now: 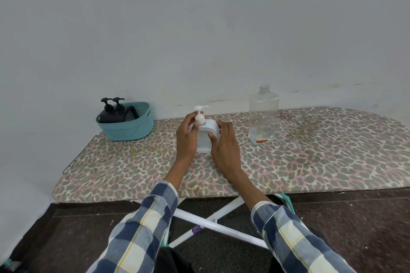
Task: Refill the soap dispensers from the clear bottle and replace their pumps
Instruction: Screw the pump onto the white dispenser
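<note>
A white soap dispenser (204, 137) stands upright on the leopard-print ironing board (133, 166). Its white pump (200, 115) sits in the neck. My left hand (186, 137) wraps the dispenser's left side, with fingers at the pump's collar. My right hand (224, 142) grips the dispenser's right side, thumb on its front. The clear bottle (263, 115) stands uncapped to the right, with only a little liquid at its bottom. Two black pump dispensers (113, 111) sit in a teal basket (126, 126) at the board's far left.
A pale wall runs close behind the board. Under the near edge are the board's white crossed legs (213, 221) and a dark floor. The board narrows towards the right.
</note>
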Demonstrator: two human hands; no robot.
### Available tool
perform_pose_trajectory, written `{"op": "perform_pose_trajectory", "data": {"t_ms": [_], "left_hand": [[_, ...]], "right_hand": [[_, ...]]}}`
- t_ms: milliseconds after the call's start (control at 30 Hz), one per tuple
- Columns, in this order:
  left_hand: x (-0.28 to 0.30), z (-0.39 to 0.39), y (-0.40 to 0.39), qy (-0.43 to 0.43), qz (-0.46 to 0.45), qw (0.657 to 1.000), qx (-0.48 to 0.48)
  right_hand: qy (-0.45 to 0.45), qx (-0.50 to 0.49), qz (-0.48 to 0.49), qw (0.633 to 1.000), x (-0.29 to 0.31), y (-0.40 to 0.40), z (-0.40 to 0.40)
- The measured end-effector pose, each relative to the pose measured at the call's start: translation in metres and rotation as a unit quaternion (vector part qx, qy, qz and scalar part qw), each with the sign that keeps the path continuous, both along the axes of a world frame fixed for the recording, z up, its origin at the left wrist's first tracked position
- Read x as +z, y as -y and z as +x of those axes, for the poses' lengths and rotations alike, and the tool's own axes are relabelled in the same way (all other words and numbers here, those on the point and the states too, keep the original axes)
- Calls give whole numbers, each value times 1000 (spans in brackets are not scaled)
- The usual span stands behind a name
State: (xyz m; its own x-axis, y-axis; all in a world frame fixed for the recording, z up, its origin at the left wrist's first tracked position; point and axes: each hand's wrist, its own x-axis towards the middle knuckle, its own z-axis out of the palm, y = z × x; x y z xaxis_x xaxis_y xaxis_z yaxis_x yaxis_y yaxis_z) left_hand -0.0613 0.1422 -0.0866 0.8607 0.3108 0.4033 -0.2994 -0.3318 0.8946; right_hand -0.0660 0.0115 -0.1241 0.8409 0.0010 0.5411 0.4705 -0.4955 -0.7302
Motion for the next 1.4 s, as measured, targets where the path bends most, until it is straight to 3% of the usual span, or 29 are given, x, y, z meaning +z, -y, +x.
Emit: {"op": "perform_pose_trajectory", "data": {"t_ms": [167, 300, 600, 733, 867, 1067, 1267, 1400], "left_hand": [[1, -2, 4, 8, -51, 999, -3], [0, -2, 6, 41, 0, 999, 28], [-12, -6, 3, 67, 7, 997, 41], [-20, -10, 3, 74, 86, 993, 45], [-21, -7, 0, 66, 108, 991, 46], [-25, -7, -2, 64, 83, 994, 38], [-28, -6, -2, 74, 93, 992, 39], [-31, -4, -2, 87, 89, 992, 36]], "right_hand": [[-2, 4, 3, 1000, 0, 0, -1], [6, 11, 3, 1000, -1, 0, 1], [9, 23, 22, 999, -5, 1, 4], [27, 25, 36, 999, -2, 3, 0], [58, 65, 31, 996, 15, -1, 3], [-69, 164, 90, 980, 62, 0, 26], [-45, 137, 111, 983, 57, -9, 25], [-33, 130, 75, 988, 51, -8, 26]]}}
